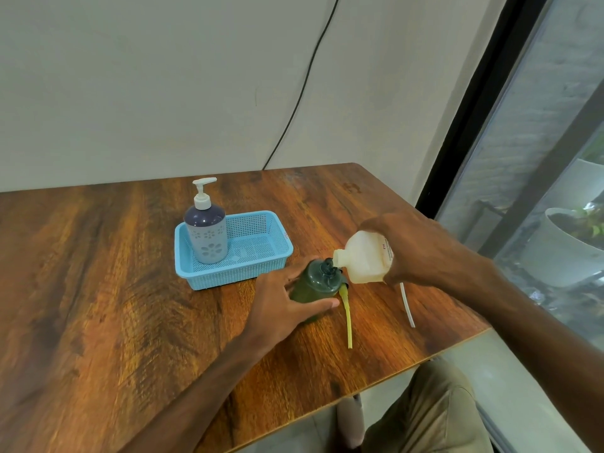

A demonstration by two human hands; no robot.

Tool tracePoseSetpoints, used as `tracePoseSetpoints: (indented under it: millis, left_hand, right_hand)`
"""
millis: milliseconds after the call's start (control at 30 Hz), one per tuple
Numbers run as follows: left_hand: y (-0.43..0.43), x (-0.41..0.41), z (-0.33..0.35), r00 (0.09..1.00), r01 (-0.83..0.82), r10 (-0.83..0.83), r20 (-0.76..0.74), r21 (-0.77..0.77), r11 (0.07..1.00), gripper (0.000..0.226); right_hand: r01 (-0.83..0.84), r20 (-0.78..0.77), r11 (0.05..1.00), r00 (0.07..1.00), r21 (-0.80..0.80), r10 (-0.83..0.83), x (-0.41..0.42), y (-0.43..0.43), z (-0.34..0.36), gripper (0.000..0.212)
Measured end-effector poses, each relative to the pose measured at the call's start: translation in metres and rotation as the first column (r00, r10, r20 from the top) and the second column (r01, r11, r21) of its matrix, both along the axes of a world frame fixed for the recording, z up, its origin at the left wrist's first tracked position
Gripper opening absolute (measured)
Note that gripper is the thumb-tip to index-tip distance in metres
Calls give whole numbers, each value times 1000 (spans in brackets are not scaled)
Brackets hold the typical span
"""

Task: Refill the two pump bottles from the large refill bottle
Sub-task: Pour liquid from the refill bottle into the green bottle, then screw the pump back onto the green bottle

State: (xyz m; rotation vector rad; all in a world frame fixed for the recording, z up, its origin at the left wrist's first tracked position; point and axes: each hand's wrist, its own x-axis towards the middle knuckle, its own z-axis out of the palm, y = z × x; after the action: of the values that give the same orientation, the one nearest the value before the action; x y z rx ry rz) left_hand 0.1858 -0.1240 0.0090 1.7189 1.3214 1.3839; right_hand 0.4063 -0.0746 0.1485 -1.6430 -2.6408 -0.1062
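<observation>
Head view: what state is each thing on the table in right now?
Green pump bottle: upright, pump off, gripped by left hand.
Refill bottle: uncapped, tipped to the green bottle's neck, held by right hand.
Removed pump: lying on table.
Purple pump bottle: upright, pump on, in blue basket.
White tube: lying on table.

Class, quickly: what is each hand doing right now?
Left hand: fingers curled round the green bottle.
Right hand: grips the tilted refill bottle.
</observation>
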Motion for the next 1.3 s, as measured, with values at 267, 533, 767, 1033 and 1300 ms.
tracePoseSetpoints:
  millis: [267, 533, 767, 1033, 1300]
  left_hand:
    - [0, 1, 0, 1000, -5, 5, 13, -30, 1000, 83]
    - [-1, -1, 1, 1000, 18, -18, 18, -9, 1000, 82]
    - [-4, -4, 7, 1000, 4, -4, 20, -9, 1000, 70]
    - [-6, -13, 0, 997, -61, 62, 52, -13, 998, 72]
    - [-6, -14, -2, 997, -79, 79, 10, -18, 997, 74]
  right_hand:
    - [1, -8, 999, 1000, -42, -1, 4, 1, -1, 91]
    - [20, -172, 999, 985, -41, -27, 15, -12, -20, 92]
    - [114, -552, 988, 820, -101, -151, 29, -16, -51, 95]
    - [341, -856, 939, 474, -38, -207, 31, -27, -110, 94]
    - [354, -871, 928, 412, -119, -269, 34, -25, -124, 99]
